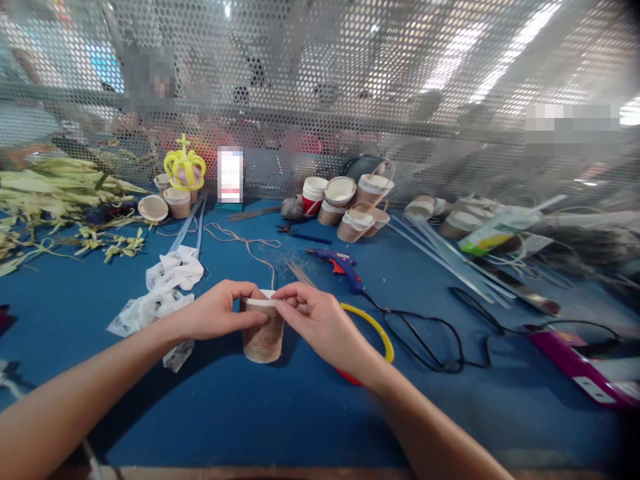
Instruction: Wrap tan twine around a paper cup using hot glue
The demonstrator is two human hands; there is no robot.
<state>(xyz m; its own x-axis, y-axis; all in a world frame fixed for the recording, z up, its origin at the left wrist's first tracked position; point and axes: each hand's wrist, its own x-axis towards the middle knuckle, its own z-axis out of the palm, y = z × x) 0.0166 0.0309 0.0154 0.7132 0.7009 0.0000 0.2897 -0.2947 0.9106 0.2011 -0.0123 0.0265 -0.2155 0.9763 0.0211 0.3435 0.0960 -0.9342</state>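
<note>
A paper cup (263, 343) wrapped in brown twine, with a white rim showing at the top, stands upright near the middle of the blue table. My left hand (225, 310) grips it from the left, thumb across the front and fingers at the rim. At the rim's right side, my right hand (313, 313) is closed in a pinch where a loose length of twine (260, 257) reaches the cup. The exact spot between those fingertips is hidden. Behind my right hand lie several thin sticks (300, 273).
A blue glue gun (340, 263) lies to the right, its black cable running to a purple power strip (575, 367). Beside it is a yellow ring (375, 323). Crumpled white plastic (173, 280) lies left. Wrapped cups (355, 223), a yellow crown (185, 167) and dried husks (55, 187) line the back.
</note>
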